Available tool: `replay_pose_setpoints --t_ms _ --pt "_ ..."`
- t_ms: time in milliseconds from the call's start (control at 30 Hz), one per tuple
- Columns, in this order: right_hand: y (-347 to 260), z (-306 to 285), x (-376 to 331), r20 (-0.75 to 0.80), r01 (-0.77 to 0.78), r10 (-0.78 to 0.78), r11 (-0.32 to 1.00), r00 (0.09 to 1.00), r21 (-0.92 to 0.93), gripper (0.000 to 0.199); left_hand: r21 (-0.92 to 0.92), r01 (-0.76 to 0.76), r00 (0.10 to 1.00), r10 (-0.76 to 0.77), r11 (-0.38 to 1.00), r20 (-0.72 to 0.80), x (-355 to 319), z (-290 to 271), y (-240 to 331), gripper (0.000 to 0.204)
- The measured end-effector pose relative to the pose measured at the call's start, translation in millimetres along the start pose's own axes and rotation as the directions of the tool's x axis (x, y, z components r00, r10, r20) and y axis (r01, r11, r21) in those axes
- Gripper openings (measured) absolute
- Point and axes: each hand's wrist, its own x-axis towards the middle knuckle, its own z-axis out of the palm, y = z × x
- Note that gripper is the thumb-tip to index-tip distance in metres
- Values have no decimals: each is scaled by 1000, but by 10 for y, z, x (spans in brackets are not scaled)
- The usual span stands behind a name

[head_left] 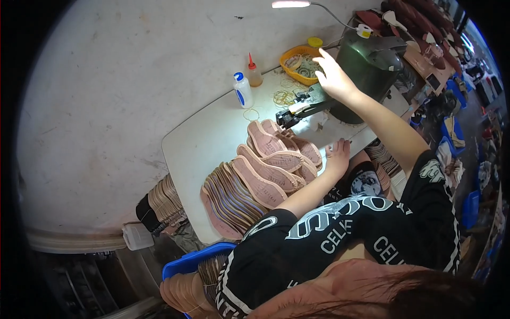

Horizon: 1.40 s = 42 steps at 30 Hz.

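Note:
My right hand (338, 80) is raised over the arm of a dark green sewing machine (361, 74), its fingers apart and nothing visible in them. My left hand (337, 156) rests at the near edge of the white worktable (186, 143), right of the insoles, with its fingers partly extended; no held thing shows. Several pinkish shoe insoles (265, 142) with pale stitched rims lie loosely heaped below the machine's black head (287, 118). A tight row of similar insoles (228, 191) leans along the table's left part.
A white bottle with a blue cap (243, 91) and a red-tipped bottle (254, 74) stand by the wall. Yellow rubber bands (285, 98) lie near an orange basket (302, 66). A lamp (290, 4) hangs above. Bundled insoles fill a blue bin (180, 266) at lower left.

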Motion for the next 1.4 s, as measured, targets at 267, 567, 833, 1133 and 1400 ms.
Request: replay_pose_setpoints --t_ms 267,567,833,1133,1400 --pt "-54 -1108 -480 469 149 -188 982 863 119 13 -929 128 966 -257 347 37 227 -966 171 16" --pt "-399 -1349 -1310 448 -408 158 735 880 542 24 -938 66 987 -160 339 11 597 -1706 54 12" --pt "-255 -1436 -1541 336 -329 151 752 930 571 20 -784 -73 995 -11 616 -101 544 -1713 276 23" --pt "-1 -1700 -1640 520 -490 98 517 849 702 15 -794 131 991 -68 594 113 514 -1798 699 68" --pt "-244 -1716 -1467 407 -359 67 613 911 703 16 -917 194 973 -188 350 134 538 -2131 678 43"
